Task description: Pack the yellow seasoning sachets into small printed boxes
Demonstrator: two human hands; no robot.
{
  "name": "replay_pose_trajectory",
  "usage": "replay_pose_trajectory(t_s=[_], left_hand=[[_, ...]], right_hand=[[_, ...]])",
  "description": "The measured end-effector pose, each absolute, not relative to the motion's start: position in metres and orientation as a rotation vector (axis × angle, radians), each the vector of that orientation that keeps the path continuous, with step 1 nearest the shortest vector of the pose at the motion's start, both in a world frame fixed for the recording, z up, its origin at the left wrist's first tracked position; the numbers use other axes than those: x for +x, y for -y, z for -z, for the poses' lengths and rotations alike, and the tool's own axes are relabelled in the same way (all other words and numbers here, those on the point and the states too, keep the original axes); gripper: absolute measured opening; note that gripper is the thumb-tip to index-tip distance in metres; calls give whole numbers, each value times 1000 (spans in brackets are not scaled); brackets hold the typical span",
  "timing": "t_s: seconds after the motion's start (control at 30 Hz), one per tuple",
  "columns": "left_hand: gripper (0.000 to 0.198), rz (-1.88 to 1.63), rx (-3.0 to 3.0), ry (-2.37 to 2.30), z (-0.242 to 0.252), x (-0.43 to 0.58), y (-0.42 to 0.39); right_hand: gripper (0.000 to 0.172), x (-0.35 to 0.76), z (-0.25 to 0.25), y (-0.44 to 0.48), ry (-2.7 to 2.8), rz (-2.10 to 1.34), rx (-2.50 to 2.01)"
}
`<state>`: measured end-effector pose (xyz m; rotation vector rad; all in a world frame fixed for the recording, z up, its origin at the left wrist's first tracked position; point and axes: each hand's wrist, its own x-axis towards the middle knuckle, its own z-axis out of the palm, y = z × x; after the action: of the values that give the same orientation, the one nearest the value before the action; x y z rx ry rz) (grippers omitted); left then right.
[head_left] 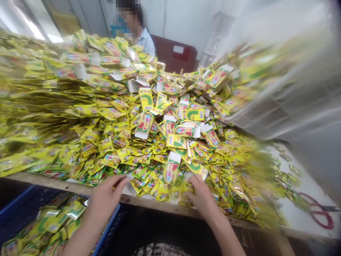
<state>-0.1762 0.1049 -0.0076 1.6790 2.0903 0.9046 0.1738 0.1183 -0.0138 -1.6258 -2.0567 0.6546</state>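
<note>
Looking down, I have both forearms reaching forward over the near edge of the wooden-rimmed table (80,189). My left hand (105,201) sits open with the fingers loosely curved, its fingertips at the front of the heap, and my right hand (202,197) is open too, fingers spread and pressed in among the packets, a little apart from the left. Neither is closed around anything that I can see. The big heap of yellow printed sachets (119,113) fills the tabletop in front of me, some with white card tabs showing, and it runs from the near edge toward the far side. A few loose sachets (287,167) lie on the white tabletop (306,188) at the right, near red-handled scissors (319,215). Below my left arm, a blue plastic crate (106,227) holds more sachets (50,220). Across the heap sits a co-worker (145,41) in a striped shirt.
</note>
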Motion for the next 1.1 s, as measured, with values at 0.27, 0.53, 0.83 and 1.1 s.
replay_pose_trajectory(t_s=[0.27,0.53,0.83,1.1], left_hand=[[27,-720,1758,-2207,30,-118,-145],[24,-1009,1786,-2172,28,-124,-131],[22,-1421,1141,-1672,0,-51,-100],[26,-1357,880,-1376,4,-8,-99]], right_hand=[[19,157,18,-105,1317,-1330,-1397],[31,102,7,-119,971,-1622,-1111],[34,93,7,-111,466,-1684,-966],[33,121,11,-105,517,-1640,-941]])
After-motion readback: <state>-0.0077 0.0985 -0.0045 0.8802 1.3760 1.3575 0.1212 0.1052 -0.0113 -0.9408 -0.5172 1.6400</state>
